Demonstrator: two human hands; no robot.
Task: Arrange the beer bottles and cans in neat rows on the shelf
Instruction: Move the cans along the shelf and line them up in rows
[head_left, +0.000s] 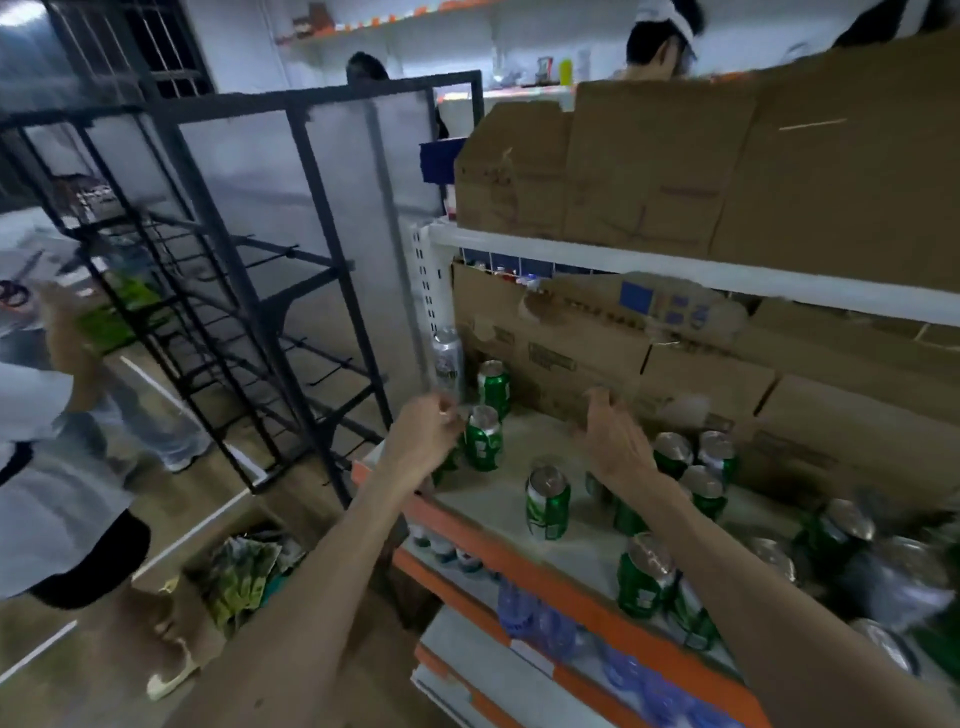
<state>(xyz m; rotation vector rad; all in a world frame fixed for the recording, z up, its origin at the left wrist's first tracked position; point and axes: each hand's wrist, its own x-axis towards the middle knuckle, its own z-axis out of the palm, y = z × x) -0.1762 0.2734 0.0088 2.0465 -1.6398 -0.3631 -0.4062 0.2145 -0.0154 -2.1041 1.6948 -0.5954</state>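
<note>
Pale flat shelf (530, 441); glossy cylindrical green cans (548, 501).

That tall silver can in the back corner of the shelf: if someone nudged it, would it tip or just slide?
The silver can stands upright, taller than the green cans beside it, so a high push would probably tip it. Its metal wall looks smooth, likely slippery to grip. Once down, being round, it would probably roll.
</note>
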